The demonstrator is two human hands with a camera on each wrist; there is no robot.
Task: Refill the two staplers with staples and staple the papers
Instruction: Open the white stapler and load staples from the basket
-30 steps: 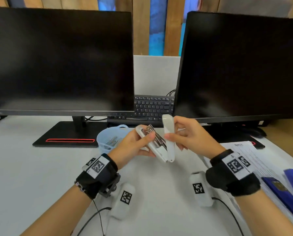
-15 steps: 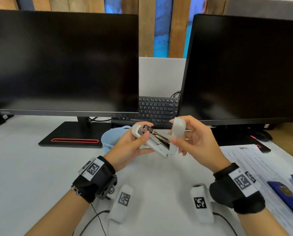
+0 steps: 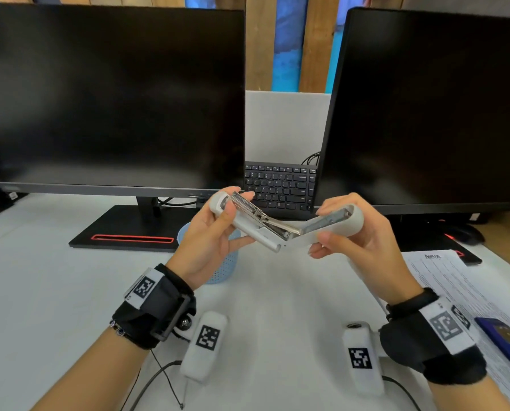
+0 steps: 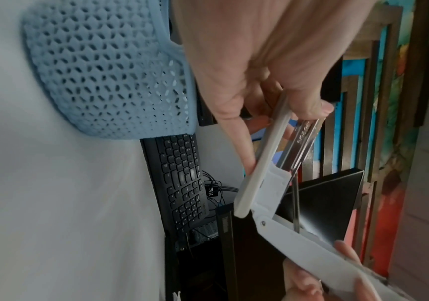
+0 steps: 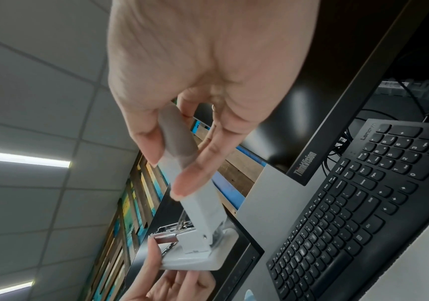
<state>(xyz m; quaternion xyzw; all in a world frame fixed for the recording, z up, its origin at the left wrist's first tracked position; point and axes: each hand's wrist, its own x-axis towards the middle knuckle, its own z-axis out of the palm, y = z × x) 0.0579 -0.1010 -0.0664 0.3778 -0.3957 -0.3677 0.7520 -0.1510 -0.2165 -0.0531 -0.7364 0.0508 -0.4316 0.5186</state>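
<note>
White stapler (image 3: 273,229): held in the air above the table (image 3: 55,292), in front of the two monitors, hinged wide open into a shallow V; metal staple channel (image 3: 253,210) exposed along the base half

Left hand (image 3: 209,235): grip closed round the base half, thumb on the near side, fingertips over the far end

Right hand (image 3: 363,232): grip closed on the lid half (image 3: 333,225), thumb and fingers pinching its sides, lid swung out to the right

Blue mesh basket (image 3: 224,265): on the table just behind and below the left hand; contents hidden

Papers (image 3: 443,280): printed sheets flat on the table at the right, beside the right wrist

Blue stapler (image 3: 505,336): partly in view at the right edge, lying on the papers

Black keyboard (image 3: 280,185): behind the hands, between the monitors

Wrist camera units, white, with black square markers: below both wrists
</note>
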